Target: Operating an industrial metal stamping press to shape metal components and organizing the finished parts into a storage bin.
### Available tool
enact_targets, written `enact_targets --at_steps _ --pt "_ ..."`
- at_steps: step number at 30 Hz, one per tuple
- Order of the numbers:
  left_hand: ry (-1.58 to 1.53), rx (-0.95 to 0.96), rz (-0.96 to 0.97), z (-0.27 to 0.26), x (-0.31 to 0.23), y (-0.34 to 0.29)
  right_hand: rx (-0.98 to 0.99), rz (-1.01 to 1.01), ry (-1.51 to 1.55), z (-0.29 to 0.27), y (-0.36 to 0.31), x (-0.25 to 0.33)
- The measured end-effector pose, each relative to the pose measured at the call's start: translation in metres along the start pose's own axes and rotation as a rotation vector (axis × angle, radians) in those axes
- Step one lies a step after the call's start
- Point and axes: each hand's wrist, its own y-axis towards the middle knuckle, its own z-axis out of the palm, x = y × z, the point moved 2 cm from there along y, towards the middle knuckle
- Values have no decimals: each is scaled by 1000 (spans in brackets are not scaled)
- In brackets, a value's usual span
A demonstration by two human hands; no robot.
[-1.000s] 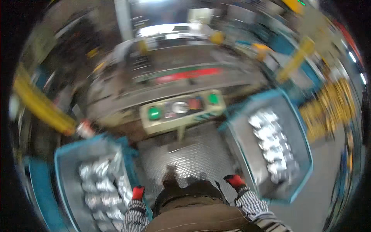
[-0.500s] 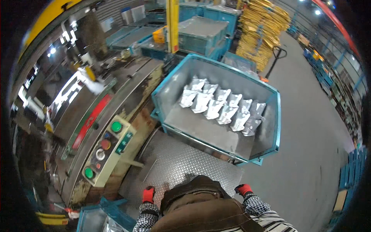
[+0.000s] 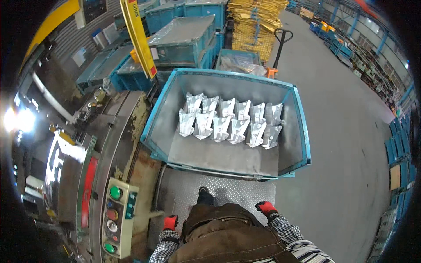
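My left hand [image 3: 170,222], in a red glove with dark fingertips, hangs beside my brown apron [image 3: 228,236] with its fingers curled and nothing visible in it. On the other side my right hand [image 3: 265,207], gloved alike, is also curled and holds nothing that I can see. Both hands are apart from the large blue-rimmed metal bin [image 3: 223,172] ahead of me. Inside the bin, bent silvery metal parts [image 3: 221,127] stand in two rows toward the back. Left of my left hand is a cream control box [image 3: 121,221] with green and red buttons.
A press machine [image 3: 105,153] fills the left side, with a yellow post [image 3: 139,39] behind it. Treaded metal plate [image 3: 237,190] lies underfoot. Beyond the bin are more blue bins [image 3: 188,39], a yellow stack [image 3: 252,30] and a pallet jack handle [image 3: 279,48]. Grey floor [image 3: 333,153] extends right.
My view has turned, so the bin now sits squarer and further left. A dark shoe has come into view on the treaded plate. Both hands stay low at my sides, still curled.
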Motion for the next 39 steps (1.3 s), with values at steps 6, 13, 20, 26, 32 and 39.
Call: enact_targets --at_steps 6,13,20,26,32,39 --pt "49 -34 -125 -43 -80 139 -32 91 92 17 47 73" --pt "302 -57 13 -70 -130 282 -182 -116 -37 13 81 175" --pt "311 250 -89 -29 -182 317 -146 50 183 -8 105 176" --pt "522 251 -97 -8 -211 362 27 356 505 0 155 178" --pt "887 121 191 37 -316 452 39 269 234 -9 254 204" --pt "1123 -137 564 88 -454 703 53 149 476 18 364 295"
